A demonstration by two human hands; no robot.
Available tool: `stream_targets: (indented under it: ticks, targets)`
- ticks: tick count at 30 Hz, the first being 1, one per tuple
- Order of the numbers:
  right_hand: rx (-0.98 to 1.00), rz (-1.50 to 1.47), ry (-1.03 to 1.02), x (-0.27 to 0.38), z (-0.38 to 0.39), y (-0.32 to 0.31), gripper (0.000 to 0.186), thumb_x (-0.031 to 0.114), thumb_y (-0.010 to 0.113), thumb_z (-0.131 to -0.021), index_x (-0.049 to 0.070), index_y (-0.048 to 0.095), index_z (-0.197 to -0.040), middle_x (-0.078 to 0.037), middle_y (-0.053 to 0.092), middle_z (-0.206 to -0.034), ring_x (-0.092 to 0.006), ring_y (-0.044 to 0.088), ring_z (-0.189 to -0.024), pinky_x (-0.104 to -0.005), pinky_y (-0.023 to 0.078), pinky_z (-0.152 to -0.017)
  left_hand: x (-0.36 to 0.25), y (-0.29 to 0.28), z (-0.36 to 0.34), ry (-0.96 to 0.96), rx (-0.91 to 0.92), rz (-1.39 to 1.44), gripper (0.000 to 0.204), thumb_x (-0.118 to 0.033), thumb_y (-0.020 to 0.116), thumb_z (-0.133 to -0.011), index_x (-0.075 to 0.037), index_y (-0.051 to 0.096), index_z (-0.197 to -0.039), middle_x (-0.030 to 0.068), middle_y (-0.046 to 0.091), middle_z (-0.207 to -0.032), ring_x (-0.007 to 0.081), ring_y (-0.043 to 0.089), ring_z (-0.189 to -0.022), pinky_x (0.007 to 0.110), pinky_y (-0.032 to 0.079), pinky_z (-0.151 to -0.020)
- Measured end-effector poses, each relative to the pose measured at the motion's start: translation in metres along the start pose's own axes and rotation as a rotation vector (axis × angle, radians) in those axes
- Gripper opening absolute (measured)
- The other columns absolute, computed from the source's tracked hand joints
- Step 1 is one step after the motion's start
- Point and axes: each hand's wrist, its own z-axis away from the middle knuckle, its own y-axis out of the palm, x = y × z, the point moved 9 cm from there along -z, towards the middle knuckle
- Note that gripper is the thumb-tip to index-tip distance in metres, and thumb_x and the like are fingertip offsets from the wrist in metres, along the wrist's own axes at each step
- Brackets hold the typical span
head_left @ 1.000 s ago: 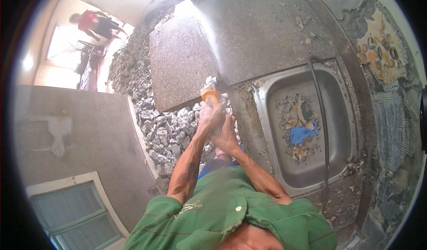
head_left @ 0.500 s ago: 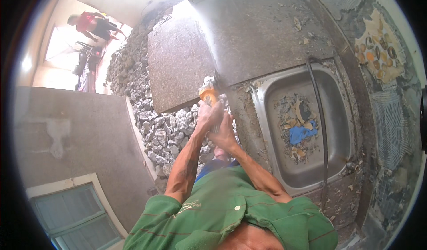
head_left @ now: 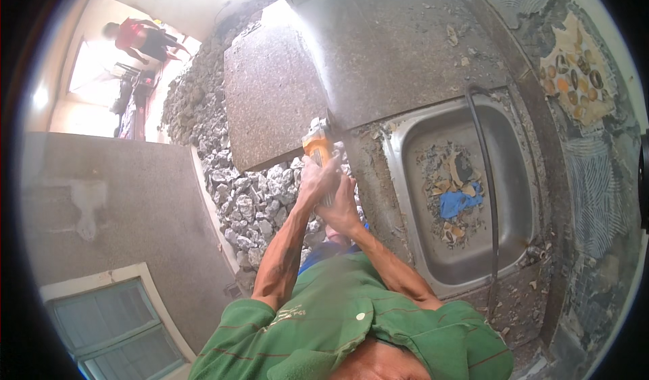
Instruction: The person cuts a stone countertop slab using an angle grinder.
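Observation:
Both my hands are wrapped around a yellow angle grinder (head_left: 316,147) with a silver-grey head. My left hand (head_left: 316,179) grips its body just behind the head. Lower down, my right hand (head_left: 341,209) closes around the rear part, hiding most of it. The grinder's disc stands on edge at the front edge of the stone countertop (head_left: 405,42), where its lower part is hard to see. Dust hazes the air around the disc. Left of the tool, a speckled stone slab (head_left: 270,96) lies beside the counter.
Broken rubble (head_left: 250,204) covers the ground below the slab. To the right is a steel sink (head_left: 419,238) holding debris and a blue scrap (head_left: 460,203); a dark hose (head_left: 488,177) crosses it. Another person (head_left: 138,36) stands at far left, near a grey wall (head_left: 149,197).
Very little differs. The grinder and both hands have shifted very slightly; the grip on the tool is the same.

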Motion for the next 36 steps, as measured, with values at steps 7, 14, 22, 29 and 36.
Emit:
stream_targets:
  ticks: [7, 14, 22, 29, 36]
  targets:
    - [-0.019, 0.005, -0.004, -0.004, 0.000, 0.001, 0.091, 0.019, 0.076, -0.061, 0.000, 0.023, -0.133, -0.025, 0.033, -0.120, -0.0431, 0.037, -0.115, -0.0498, 0.035, -0.100, -0.004, 0.002, 0.001, 0.038, 0.006, 0.016, 0.072, -0.040, 0.063, -0.073, 0.012, 0.039, -0.116, 0.0327, 0.059, -0.105, 0.0398, 0.061, -0.100, 0.043, 0.048, -0.085]
    - [0.040, 0.019, -0.167, 0.049, 0.021, 0.021, 0.100, 0.020, 0.078, -0.062, 0.000, 0.016, -0.138, -0.027, 0.029, -0.126, -0.0446, 0.034, -0.121, -0.0495, 0.035, -0.101, 0.028, -0.041, 0.014, 0.198, -0.075, 0.237, 0.068, -0.037, 0.066, -0.073, 0.008, 0.041, -0.117, 0.0228, 0.060, -0.100, 0.0293, 0.063, -0.085, 0.039, 0.051, -0.074]
    - [0.263, 0.031, -0.467, 0.141, 0.041, 0.114, 0.096, 0.026, 0.077, -0.070, 0.000, 0.017, -0.140, -0.024, 0.028, -0.131, -0.0412, 0.033, -0.128, -0.0461, 0.042, -0.097, 0.087, -0.180, 0.034, 0.469, -0.139, 1.025, 0.038, -0.015, 0.062, -0.079, -0.003, 0.047, -0.111, 0.0055, 0.055, -0.086, 0.0133, 0.057, -0.067, 0.026, 0.049, -0.056]
    - [0.183, 0.071, -0.145, 0.059, 0.090, 0.144, 0.065, 0.035, 0.058, -0.091, -0.003, 0.032, -0.137, -0.023, 0.039, -0.129, -0.0328, 0.055, -0.108, -0.0395, 0.045, -0.093, 0.227, -0.191, 0.052, 0.337, -0.041, 1.186, 0.036, -0.018, 0.062, -0.079, -0.002, 0.047, -0.108, 0.0066, 0.054, -0.080, 0.0154, 0.057, -0.055, 0.027, 0.052, -0.049]
    - [-0.324, 0.540, -0.248, 0.005, 0.170, 0.093, 0.048, 0.018, 0.060, -0.085, -0.001, 0.046, -0.126, -0.021, 0.052, -0.117, -0.0342, 0.056, -0.102, -0.0419, 0.047, -0.087, 0.403, -0.217, 0.103, 0.219, -0.158, 1.242, 0.031, -0.023, 0.063, -0.080, -0.001, 0.049, -0.096, 0.0084, 0.057, -0.069, 0.0180, 0.061, -0.051, 0.028, 0.052, -0.043]
